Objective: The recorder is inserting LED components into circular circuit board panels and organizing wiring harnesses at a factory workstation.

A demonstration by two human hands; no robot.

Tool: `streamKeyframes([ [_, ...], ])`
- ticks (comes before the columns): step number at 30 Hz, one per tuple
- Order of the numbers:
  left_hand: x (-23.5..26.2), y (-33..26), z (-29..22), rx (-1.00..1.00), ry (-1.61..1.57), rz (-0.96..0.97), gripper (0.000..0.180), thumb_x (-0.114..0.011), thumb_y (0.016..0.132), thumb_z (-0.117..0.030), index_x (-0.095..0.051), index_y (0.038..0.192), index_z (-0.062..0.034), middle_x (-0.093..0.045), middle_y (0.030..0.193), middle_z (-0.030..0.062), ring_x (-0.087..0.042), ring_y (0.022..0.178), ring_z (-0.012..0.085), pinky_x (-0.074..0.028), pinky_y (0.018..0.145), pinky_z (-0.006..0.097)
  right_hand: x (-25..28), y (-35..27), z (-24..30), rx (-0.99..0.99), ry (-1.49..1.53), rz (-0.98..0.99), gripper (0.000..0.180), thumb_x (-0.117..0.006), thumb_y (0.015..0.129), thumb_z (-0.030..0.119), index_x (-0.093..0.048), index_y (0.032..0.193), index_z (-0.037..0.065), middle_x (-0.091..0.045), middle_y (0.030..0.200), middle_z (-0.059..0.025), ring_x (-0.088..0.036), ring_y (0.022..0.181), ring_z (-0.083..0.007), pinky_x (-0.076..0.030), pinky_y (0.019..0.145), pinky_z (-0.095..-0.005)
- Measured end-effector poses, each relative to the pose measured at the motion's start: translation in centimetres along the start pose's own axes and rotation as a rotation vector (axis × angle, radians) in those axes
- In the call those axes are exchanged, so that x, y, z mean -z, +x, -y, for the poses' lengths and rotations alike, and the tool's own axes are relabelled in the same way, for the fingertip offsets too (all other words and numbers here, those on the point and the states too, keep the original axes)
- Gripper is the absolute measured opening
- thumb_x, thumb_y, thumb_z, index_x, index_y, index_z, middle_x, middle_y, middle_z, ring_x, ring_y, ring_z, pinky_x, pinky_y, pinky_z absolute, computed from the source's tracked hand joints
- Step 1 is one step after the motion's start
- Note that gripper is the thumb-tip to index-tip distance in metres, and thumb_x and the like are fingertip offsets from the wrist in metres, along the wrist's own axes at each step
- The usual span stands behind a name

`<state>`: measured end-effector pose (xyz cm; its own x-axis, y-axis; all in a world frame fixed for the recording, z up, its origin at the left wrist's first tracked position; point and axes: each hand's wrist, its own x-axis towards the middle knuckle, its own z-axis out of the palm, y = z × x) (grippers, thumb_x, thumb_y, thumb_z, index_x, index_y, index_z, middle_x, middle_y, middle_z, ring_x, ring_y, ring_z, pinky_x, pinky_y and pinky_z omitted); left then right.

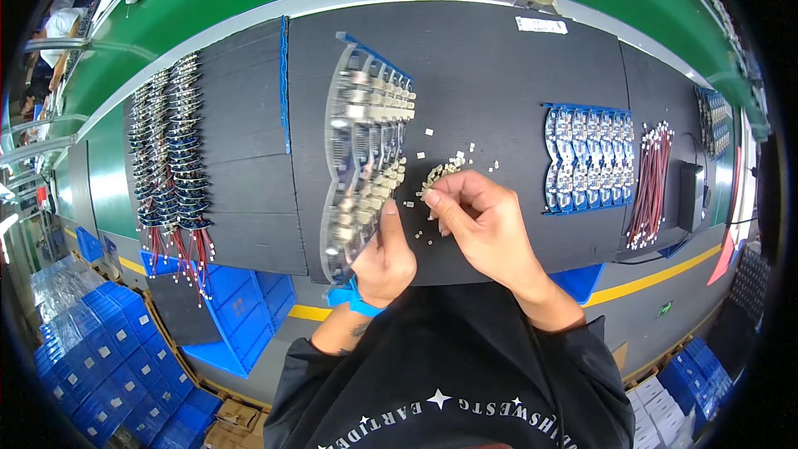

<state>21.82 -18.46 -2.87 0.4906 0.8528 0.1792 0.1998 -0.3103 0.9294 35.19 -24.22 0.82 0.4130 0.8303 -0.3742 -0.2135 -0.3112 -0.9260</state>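
My left hand (pixel 386 259), with a blue band at its wrist, grips the lower edge of a circuit board panel (pixel 356 158). The panel stands tilted up from the black work surface, and rows of cream connectors stick out along its right side. To the right of it lies a loose pile of small cream connectors (pixel 445 170), with several strays around it. My right hand (pixel 486 229) is at the near edge of this pile, thumb and forefinger pinched together. Whatever sits between those fingertips is too small to make out.
Another blue-edged board panel (pixel 588 160) lies flat at the right, beside a bundle of red and black wires (pixel 650 187) and a black box (pixel 691 195). Stacked boards with wires (pixel 170 141) fill the left end. Blue crates (pixel 241 316) stand below the near edge.
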Motion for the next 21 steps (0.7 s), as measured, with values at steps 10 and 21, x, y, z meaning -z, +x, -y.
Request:
streamKeyframes([
  [10, 0.2, -0.4, 0.5, 0.062, -0.209, 0.093, 0.048, -0.041, 0.086, 0.009, -0.035, 0.133, 0.0026, -0.041, 0.132, 0.0269, -0.053, 0.110, 0.0308, -0.047, 0.086, 0.035, -2.2, 0.0, 2.3, 0.143, 0.245, 0.028, 0.009, -0.065, 0.083, 0.002, -0.060, 0.088, -0.003, -0.066, 0.078, -0.0059, -0.062, 0.070, -0.0072, -0.049, 0.060, -0.0207],
  [21, 0.6, -0.1, 1.3, 0.060, -0.146, 0.047, 0.037, -0.043, 0.087, 0.009, -0.044, 0.124, 0.0085, -0.049, 0.125, 0.0214, -0.051, 0.113, 0.0312, -0.039, 0.097, 0.035, -0.2, -0.2, 1.2, -0.044, 0.136, 0.083, 0.015, -0.063, 0.087, 0.009, -0.057, 0.091, -0.004, -0.062, 0.072, -0.0027, -0.057, 0.062, -0.0062, -0.046, 0.055, -0.0208],
])
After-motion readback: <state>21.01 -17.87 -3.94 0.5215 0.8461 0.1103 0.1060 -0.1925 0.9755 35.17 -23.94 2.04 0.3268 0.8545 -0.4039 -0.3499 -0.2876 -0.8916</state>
